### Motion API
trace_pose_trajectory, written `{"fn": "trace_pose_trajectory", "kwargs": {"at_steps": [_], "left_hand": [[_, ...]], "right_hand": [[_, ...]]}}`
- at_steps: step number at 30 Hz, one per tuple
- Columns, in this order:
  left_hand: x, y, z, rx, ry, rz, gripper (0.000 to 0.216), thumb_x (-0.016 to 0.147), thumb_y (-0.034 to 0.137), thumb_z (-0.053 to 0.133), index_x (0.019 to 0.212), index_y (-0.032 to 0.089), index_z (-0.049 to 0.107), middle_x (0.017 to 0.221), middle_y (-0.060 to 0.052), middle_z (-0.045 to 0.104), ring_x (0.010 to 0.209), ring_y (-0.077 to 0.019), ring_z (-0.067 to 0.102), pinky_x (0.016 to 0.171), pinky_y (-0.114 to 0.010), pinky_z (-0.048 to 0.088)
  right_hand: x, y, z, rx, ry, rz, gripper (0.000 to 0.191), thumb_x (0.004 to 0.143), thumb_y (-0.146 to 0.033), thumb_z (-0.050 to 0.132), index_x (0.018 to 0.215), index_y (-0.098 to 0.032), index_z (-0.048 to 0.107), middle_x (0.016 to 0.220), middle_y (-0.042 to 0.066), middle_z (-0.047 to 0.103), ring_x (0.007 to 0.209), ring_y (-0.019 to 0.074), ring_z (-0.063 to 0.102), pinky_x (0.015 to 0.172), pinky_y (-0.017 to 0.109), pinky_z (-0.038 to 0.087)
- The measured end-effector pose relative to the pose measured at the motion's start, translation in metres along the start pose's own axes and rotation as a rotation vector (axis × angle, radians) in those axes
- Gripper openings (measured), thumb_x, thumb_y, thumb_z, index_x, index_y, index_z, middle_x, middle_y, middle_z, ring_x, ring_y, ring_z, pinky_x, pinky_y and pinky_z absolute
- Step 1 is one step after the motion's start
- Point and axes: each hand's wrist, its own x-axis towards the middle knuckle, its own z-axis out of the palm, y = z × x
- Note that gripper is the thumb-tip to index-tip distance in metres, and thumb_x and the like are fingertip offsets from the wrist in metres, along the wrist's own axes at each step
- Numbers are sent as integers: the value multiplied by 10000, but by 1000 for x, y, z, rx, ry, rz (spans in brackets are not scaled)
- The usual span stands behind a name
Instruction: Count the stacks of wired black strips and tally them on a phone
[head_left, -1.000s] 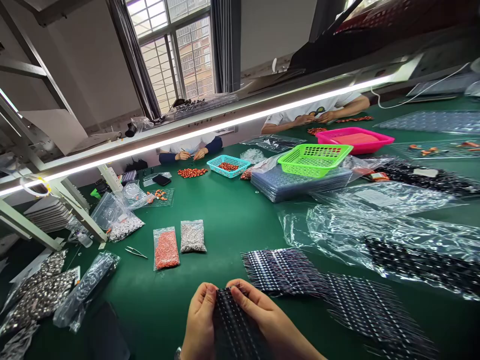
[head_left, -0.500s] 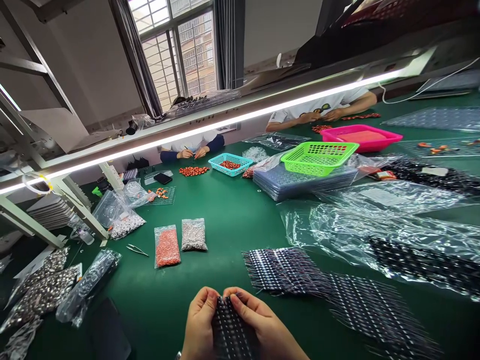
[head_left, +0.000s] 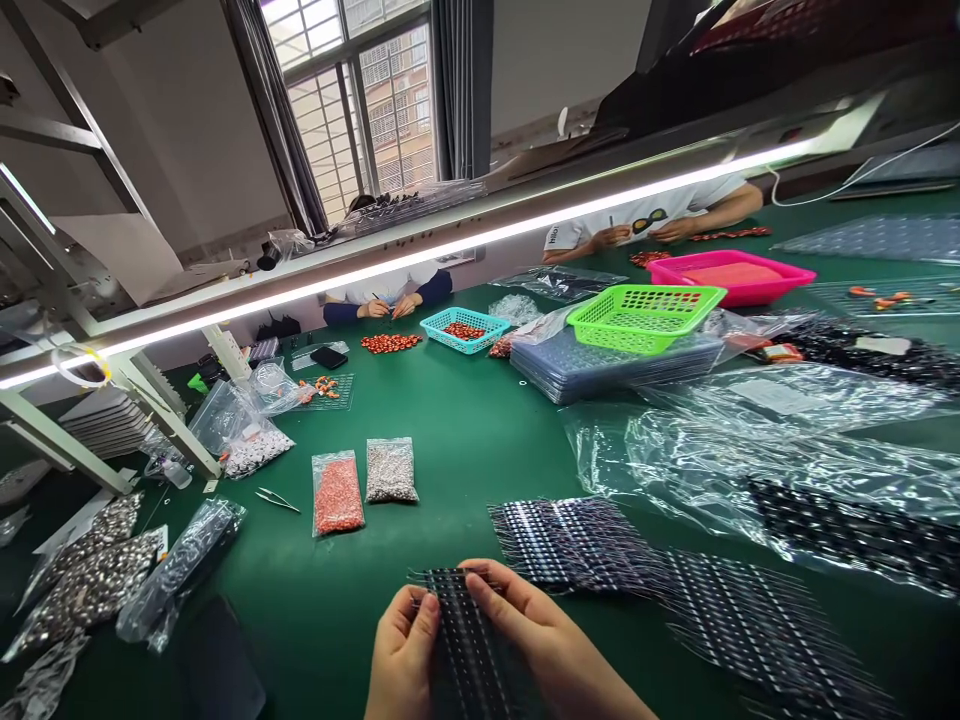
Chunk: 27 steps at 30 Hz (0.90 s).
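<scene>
At the bottom centre, a black strip with rows of white dots and fine threads sticking out at its edges (head_left: 469,640) is held between both hands. My left hand (head_left: 401,645) pinches its left edge, thumb up. The thumb and fingers of my right hand (head_left: 532,625) are closed on its upper right edge. To the right, similar dotted strips lie side by side as a sheet (head_left: 574,540) on the green table, with a second sheet (head_left: 757,620) nearer me. Beyond my hands lie a clear bag of orange-red pieces (head_left: 337,495) and one of greyish-white pieces (head_left: 391,472).
Tweezers (head_left: 277,499) lie left of the bags. A green basket (head_left: 645,320) stands on stacked clear trays (head_left: 600,365), beside a pink basket (head_left: 731,278). A blue basket (head_left: 463,332) is farther back. Two people work across the table under a lit shelf (head_left: 420,255).
My hands have moved apart, my right hand going right and slightly up. More of the strip's top end and its side threads now show.
</scene>
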Motion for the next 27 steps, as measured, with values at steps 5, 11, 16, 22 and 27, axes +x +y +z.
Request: {"fn": "trace_pose_trajectory", "kwargs": {"at_steps": [5, 11, 16, 22, 27], "left_hand": [[-2, 0, 3, -14, 51, 12, 320, 737, 460, 695, 800, 152, 637, 722, -23, 635, 674, -127, 554, 655, -238, 424], [-1, -5, 8, -47, 120, 18, 365, 685, 496, 727, 771, 153, 637, 745, -28, 640, 708, -132, 564, 705, -253, 442], [2, -12, 5, -73, 172, -2, 393, 643, 500, 757, 745, 140, 639, 728, -23, 623, 698, -120, 545, 720, -256, 442], [6, -18, 0, -114, 174, -33, 400, 605, 487, 788, 718, 131, 644, 709, -22, 622, 682, -116, 538, 719, -261, 439], [11, -27, -6, -140, 183, -66, 404, 580, 475, 807, 694, 129, 630, 682, -11, 614, 649, -107, 531, 700, -259, 429]], "right_hand": [[-8, 4, 4, -26, -30, 8, 384, 661, -517, 799, 836, -192, 694, 814, 25, 666, 829, 213, 610, 757, 280, 492], [-7, 15, 9, 29, 10, -1, 398, 637, -531, 809, 827, -196, 705, 792, 25, 681, 817, 224, 624, 732, 288, 505], [-3, 26, 9, 91, 27, 3, 379, 646, -499, 819, 818, -183, 699, 758, 19, 677, 830, 232, 633, 768, 316, 503], [-1, 35, 7, 153, 42, 22, 394, 616, -502, 835, 775, -176, 681, 730, 13, 674, 840, 235, 636, 759, 317, 510], [3, 42, 6, 151, 64, 27, 382, 627, -482, 832, 776, -168, 676, 731, 19, 681, 841, 238, 646, 757, 316, 522]]}}
